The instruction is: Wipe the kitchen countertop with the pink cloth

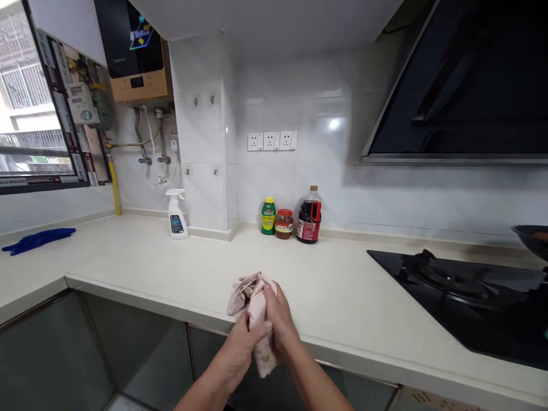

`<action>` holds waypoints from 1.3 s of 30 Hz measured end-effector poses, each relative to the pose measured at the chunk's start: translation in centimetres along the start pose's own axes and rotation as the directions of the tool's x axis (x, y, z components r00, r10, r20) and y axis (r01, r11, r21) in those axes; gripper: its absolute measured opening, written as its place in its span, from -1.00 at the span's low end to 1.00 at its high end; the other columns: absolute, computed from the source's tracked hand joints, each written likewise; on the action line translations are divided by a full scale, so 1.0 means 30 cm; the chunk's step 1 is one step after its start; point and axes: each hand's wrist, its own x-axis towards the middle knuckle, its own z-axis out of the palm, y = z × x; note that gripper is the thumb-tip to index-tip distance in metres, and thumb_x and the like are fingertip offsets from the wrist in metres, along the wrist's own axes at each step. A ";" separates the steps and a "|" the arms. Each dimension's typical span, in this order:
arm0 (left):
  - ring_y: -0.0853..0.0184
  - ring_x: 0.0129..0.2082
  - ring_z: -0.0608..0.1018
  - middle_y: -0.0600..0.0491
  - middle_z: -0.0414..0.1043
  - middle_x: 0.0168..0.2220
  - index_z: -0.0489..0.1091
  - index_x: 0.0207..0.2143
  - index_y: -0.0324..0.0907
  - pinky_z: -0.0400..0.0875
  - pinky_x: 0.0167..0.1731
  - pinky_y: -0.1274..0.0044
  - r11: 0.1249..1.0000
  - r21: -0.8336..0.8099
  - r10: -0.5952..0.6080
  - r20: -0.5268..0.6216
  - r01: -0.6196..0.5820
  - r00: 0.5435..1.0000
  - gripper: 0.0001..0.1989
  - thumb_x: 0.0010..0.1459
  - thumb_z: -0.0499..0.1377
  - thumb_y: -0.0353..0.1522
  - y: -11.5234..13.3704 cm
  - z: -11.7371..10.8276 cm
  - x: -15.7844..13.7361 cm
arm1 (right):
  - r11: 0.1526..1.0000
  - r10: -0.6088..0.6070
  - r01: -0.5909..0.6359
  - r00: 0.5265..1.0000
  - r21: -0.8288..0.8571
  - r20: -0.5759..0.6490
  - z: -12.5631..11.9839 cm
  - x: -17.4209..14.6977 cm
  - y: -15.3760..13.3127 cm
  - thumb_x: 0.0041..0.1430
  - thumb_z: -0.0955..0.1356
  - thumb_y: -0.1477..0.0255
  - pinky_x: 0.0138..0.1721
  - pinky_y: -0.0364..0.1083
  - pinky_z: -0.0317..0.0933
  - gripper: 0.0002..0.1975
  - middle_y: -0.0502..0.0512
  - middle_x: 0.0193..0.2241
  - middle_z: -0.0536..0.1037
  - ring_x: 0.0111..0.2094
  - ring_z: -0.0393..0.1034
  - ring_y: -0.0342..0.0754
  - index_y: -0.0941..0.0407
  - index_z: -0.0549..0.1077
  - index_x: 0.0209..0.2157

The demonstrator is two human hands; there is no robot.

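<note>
A pale pink cloth [257, 311] is bunched up between my two hands at the counter's front edge. My left hand [246, 341] grips it from the left, thumb pointing up and fingers wrapped round the lower folds. On the other side, my right hand [279, 317] is closed on the upper right part of the cloth. One end of the cloth hangs down in front of the counter edge, while a loose fold spreads to the left over the countertop [334, 285].
Against the back wall stand a green bottle [268, 217], a red-lidded jar [283, 224] and a dark sauce bottle [309, 217]. A white spray bottle [176, 216] and a blue cloth [38, 240] are to the left. At right lies a black gas hob [466, 302] under a range hood [462, 85].
</note>
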 end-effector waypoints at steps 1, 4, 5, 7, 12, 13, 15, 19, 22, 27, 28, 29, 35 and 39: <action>0.04 0.07 0.52 -0.19 0.51 0.02 0.32 0.17 -0.21 0.37 0.10 0.29 0.999 -0.035 -0.007 -0.002 0.007 1.000 -0.20 -0.10 0.46 -0.16 0.020 0.005 -0.003 | 0.999 0.012 -0.013 1.000 0.034 0.019 0.015 -0.003 -0.006 0.25 0.06 -0.13 0.10 -0.01 0.21 -0.27 0.18 0.08 0.44 0.10 0.30 0.10 0.10 0.34 0.14; 0.04 0.05 0.55 -0.17 0.55 -0.02 0.37 0.11 -0.23 0.42 0.06 0.33 0.999 -0.039 0.006 -0.118 -0.011 0.993 -0.26 -0.12 0.46 -0.21 0.104 -0.027 -0.017 | 0.996 0.023 -0.035 0.991 0.082 0.134 -0.008 0.000 -0.029 0.23 0.03 -0.22 0.01 0.02 0.31 -0.19 0.18 0.02 0.49 0.02 0.38 0.10 0.10 0.44 0.08; 0.05 0.02 0.57 -0.15 0.57 -0.04 0.39 0.09 -0.24 0.46 0.01 0.36 1.000 -0.017 0.008 -0.168 -0.011 0.986 -0.29 -0.12 0.45 -0.22 0.141 -0.052 -0.022 | 0.997 0.023 -0.035 0.987 0.073 0.159 -0.042 0.008 -0.035 0.21 0.06 -0.24 -0.02 0.04 0.33 -0.19 0.18 0.01 0.50 -0.02 0.41 0.11 0.08 0.46 0.06; 0.08 -0.09 0.62 -0.12 0.61 -0.12 0.42 0.02 -0.24 0.52 -0.13 0.41 0.999 0.055 0.010 -0.237 0.003 0.971 -0.37 -0.12 0.43 -0.23 0.230 -0.110 -0.031 | 1.000 0.017 -0.021 0.989 0.022 0.147 -0.144 0.034 -0.037 0.12 0.18 -0.26 0.00 0.09 0.31 -0.23 0.17 0.02 0.49 -0.02 0.40 0.14 0.05 0.49 0.03; 0.18 -0.30 0.64 -0.03 0.61 -0.32 0.48 -0.14 -0.26 0.54 -0.38 0.51 0.977 0.202 0.125 -0.296 -0.066 0.947 -0.56 -0.04 0.37 -0.21 0.508 -0.218 -0.044 | 0.981 -0.037 0.020 0.996 -0.191 -0.087 -0.458 0.078 0.029 -0.09 0.33 -0.12 0.15 0.17 0.13 -0.39 0.20 -0.02 0.47 0.02 0.31 0.21 0.05 0.52 -0.16; 0.20 -0.32 0.64 -0.01 0.60 -0.33 0.47 -0.15 -0.26 0.54 -0.39 0.52 0.972 0.220 0.151 -0.308 -0.085 0.939 -0.59 -0.01 0.36 -0.21 0.560 -0.228 -0.042 | 0.973 -0.044 0.015 0.992 -0.232 -0.119 -0.508 0.072 0.052 -0.11 0.32 -0.10 0.14 0.18 0.12 -0.41 0.22 -0.04 0.46 -0.01 0.32 0.23 0.05 0.52 -0.20; 0.22 -0.34 0.63 0.00 0.59 -0.34 0.47 -0.16 -0.26 0.53 -0.42 0.53 0.961 0.257 0.192 -0.346 -0.105 0.918 -0.62 0.02 0.34 -0.22 0.642 -0.237 -0.030 | 0.955 -0.050 0.004 0.988 -0.297 -0.148 -0.582 0.049 0.100 -0.12 0.32 -0.07 0.12 0.21 0.11 -0.46 0.24 -0.09 0.47 -0.05 0.32 0.24 0.06 0.52 -0.27; 0.22 -0.35 0.62 -0.03 0.58 -0.34 0.46 -0.15 -0.27 0.54 -0.39 0.50 0.924 0.375 0.187 -0.274 -0.074 0.943 -0.62 0.08 0.30 -0.18 0.655 -0.228 0.049 | 0.874 -0.120 0.071 0.990 -0.480 -0.073 -0.638 0.015 0.183 0.04 0.24 -0.01 0.08 0.18 0.13 -0.51 0.20 -0.11 0.49 -0.04 0.31 0.21 0.06 0.53 -0.22; 0.16 -0.27 0.62 -0.09 0.59 -0.30 0.46 -0.11 -0.28 0.53 -0.29 0.44 0.734 0.679 0.073 -0.052 -0.018 0.996 -0.53 0.17 0.18 -0.05 0.525 -0.221 0.152 | 0.797 -0.153 0.126 0.988 -0.590 0.005 -0.640 0.020 0.220 0.13 0.19 0.01 0.09 0.17 0.14 -0.50 0.15 -0.09 0.49 -0.02 0.31 0.19 0.05 0.52 -0.16; -0.04 0.18 0.41 -0.21 0.44 0.13 0.40 0.10 -0.18 0.25 0.17 0.20 0.290 0.956 0.142 -0.010 -0.032 0.990 -0.45 0.07 0.26 -0.17 0.320 -0.252 0.282 | 0.740 -0.175 0.168 0.983 -0.651 0.054 -0.640 0.022 0.228 0.20 0.14 0.02 0.03 0.14 0.19 -0.51 0.14 -0.10 0.49 -0.03 0.32 0.18 0.03 0.51 -0.19; -0.06 0.28 0.27 -0.24 0.30 0.25 0.34 0.17 -0.18 0.13 0.23 0.14 0.260 0.965 0.197 -0.017 -0.035 0.980 -0.40 0.08 0.25 -0.20 0.307 -0.260 0.289 | 0.732 -0.170 0.166 0.984 -0.661 0.059 -0.639 0.018 0.224 0.20 0.14 0.02 0.02 0.14 0.20 -0.51 0.13 -0.10 0.49 -0.02 0.31 0.18 0.02 0.51 -0.19; -0.06 0.36 0.14 -0.24 0.14 0.35 0.27 0.24 -0.17 0.03 0.27 0.10 0.209 0.977 0.262 -0.011 -0.046 0.965 -0.36 0.11 0.22 -0.22 0.301 -0.265 0.288 | 0.724 -0.165 0.164 0.984 -0.670 0.063 -0.637 0.013 0.219 0.21 0.13 0.03 0.01 0.15 0.20 -0.52 0.13 -0.09 0.49 -0.01 0.31 0.18 0.01 0.51 -0.18; -0.14 0.42 -0.07 -0.16 -0.16 0.46 0.17 0.33 0.01 -0.05 0.27 -0.01 -0.024 0.996 0.171 0.084 -0.081 0.982 -0.30 0.18 0.18 -0.04 0.226 -0.195 0.205 | 0.653 -0.153 0.188 0.982 -0.734 0.115 -0.621 -0.010 0.218 0.24 0.12 0.02 -0.01 0.20 0.17 -0.53 0.10 -0.03 0.46 0.04 0.26 0.20 -0.05 0.51 -0.15; -0.23 0.42 -0.15 -0.17 -0.28 0.47 0.13 0.36 0.03 -0.17 0.29 -0.05 -0.034 0.987 0.018 0.160 -0.159 0.987 -0.13 0.04 0.29 0.00 0.136 -0.087 0.174 | 0.608 -0.188 0.204 0.976 -0.768 0.111 -0.617 -0.007 0.240 0.24 0.11 0.01 -0.02 0.22 0.18 -0.50 0.14 -0.01 0.46 0.05 0.27 0.24 -0.04 0.54 -0.15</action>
